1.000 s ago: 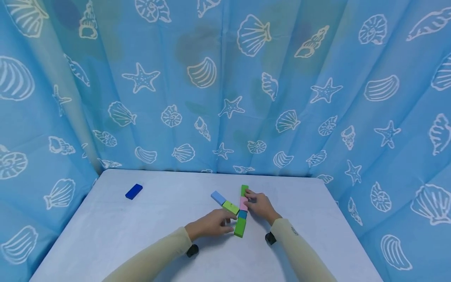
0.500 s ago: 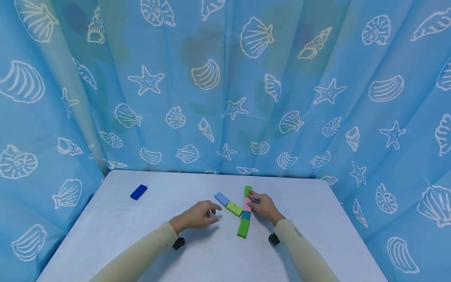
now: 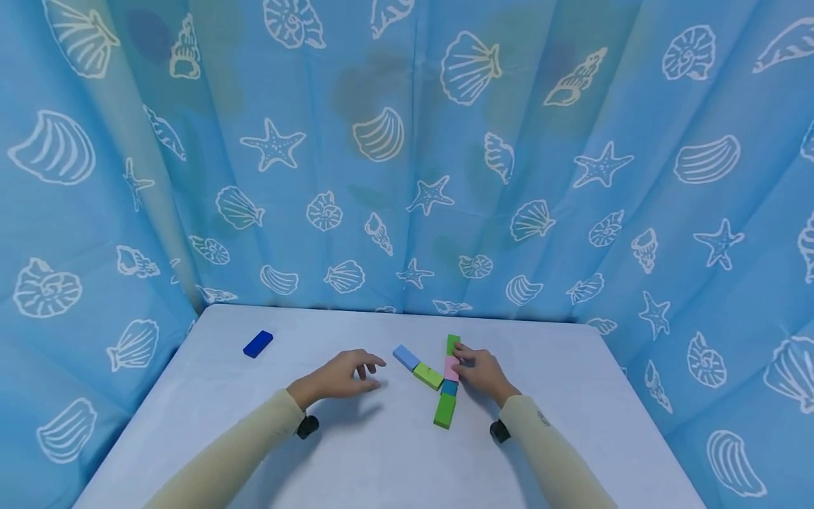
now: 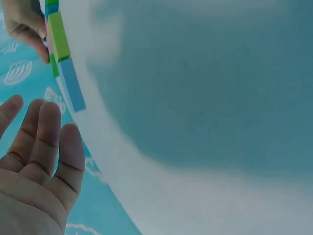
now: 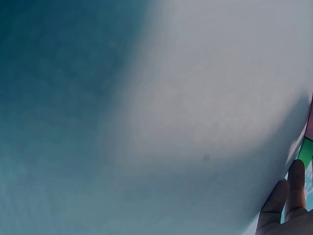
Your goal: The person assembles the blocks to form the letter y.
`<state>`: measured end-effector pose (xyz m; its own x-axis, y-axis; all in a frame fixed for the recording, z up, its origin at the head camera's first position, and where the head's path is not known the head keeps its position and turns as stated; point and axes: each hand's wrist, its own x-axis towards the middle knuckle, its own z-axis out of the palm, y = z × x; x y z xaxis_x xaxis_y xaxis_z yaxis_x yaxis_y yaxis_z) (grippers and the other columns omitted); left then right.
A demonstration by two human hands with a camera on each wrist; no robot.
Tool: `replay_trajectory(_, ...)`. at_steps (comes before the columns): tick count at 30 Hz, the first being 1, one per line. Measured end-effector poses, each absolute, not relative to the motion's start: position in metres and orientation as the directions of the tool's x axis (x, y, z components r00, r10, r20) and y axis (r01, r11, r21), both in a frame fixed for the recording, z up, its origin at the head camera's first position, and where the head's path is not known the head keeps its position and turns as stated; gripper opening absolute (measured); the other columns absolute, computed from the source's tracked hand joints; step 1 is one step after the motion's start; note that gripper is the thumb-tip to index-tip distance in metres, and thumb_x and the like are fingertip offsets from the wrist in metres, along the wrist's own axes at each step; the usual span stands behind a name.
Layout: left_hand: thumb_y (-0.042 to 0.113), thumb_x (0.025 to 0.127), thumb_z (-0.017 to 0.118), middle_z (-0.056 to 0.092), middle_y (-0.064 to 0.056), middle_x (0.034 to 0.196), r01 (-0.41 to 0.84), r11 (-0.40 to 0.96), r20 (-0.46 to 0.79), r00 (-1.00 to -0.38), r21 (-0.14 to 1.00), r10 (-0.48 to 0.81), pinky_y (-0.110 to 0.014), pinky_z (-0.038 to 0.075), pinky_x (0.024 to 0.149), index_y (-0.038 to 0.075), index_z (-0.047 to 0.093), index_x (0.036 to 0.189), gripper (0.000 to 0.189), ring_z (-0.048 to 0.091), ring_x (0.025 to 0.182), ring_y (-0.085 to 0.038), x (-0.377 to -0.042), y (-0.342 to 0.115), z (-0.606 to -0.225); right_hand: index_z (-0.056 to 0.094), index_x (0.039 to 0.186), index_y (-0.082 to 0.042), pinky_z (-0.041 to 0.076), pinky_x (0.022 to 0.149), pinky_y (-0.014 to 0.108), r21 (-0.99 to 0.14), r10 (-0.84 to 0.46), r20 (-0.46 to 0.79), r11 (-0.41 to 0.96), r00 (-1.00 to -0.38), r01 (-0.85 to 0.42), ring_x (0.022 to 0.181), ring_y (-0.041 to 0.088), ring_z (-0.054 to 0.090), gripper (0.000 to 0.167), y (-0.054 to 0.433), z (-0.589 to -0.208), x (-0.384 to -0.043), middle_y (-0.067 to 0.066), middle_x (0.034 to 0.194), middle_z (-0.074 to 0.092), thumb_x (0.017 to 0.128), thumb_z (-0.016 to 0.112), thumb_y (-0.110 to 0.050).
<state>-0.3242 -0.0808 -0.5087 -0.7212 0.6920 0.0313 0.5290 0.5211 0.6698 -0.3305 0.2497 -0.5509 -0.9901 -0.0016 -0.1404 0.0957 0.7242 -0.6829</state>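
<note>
Several coloured blocks lie on the white table, joined like a branching line. The upright row runs from a green block at the far end through a pink block and a teal block to a nearer green block. A lime block and a light blue block slant off to the left. My right hand touches the row's right side with its fingertips, by the pink and far green blocks. Left of the light blue block, my left hand hovers with relaxed fingers, holding nothing.
A dark blue block lies alone at the table's far left. Behind the table hangs a blue curtain with white shell prints, which also flanks both sides.
My left hand has drawn away from the blocks toward the left. The right hand stays at the row, and the blocks keep their arrangement. The head view has shifted slightly.
</note>
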Motion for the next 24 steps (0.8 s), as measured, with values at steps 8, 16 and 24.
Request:
replay_trajectory(8,0.025,0.092,0.068,0.067,-0.013,0.111,0.506,0.556,0.028,-0.755,0.659,0.655,-0.043,0.055,0.083,0.007,0.063,0.128,0.04,0.061,0.092,-0.018,-0.327,-0.093,-0.506,0.057,0.138,-0.014,0.032,0.115,0.055,-0.677,0.01,-0.148,0.728,-0.989,0.108,0.147,0.033,0.031,0.048,0.25,-0.553,-0.331,-0.001,0.154,0.044,0.093,0.069,-0.024)
replay_trajectory(16,0.029,0.093,0.067,0.066,-0.012,0.112,0.492,0.595,-0.017,-0.762,0.636,0.648,-0.034,0.053,0.081,0.008,0.063,0.129,0.041,0.06,0.092,-0.015,-0.326,-0.098,-0.511,0.056,0.138,-0.016,0.031,0.114,0.056,-0.67,0.014,-0.157,0.733,-0.987,0.117,0.147,0.034,0.031,0.048,0.252,-0.553,-0.332,-0.001,0.154,0.043,0.093,0.069,-0.025)
replay_trajectory(24,0.025,0.093,0.068,0.067,-0.012,0.11,0.477,0.624,-0.003,-0.793,0.618,0.609,-0.037,0.054,0.081,0.007,0.064,0.126,0.038,0.061,0.093,-0.018,-0.327,-0.108,-0.513,0.057,0.138,-0.014,0.031,0.114,0.057,-0.686,-0.011,-0.134,0.723,-0.991,0.085,0.147,0.035,0.031,0.047,0.251,-0.555,-0.332,0.002,0.154,0.044,0.093,0.069,-0.024)
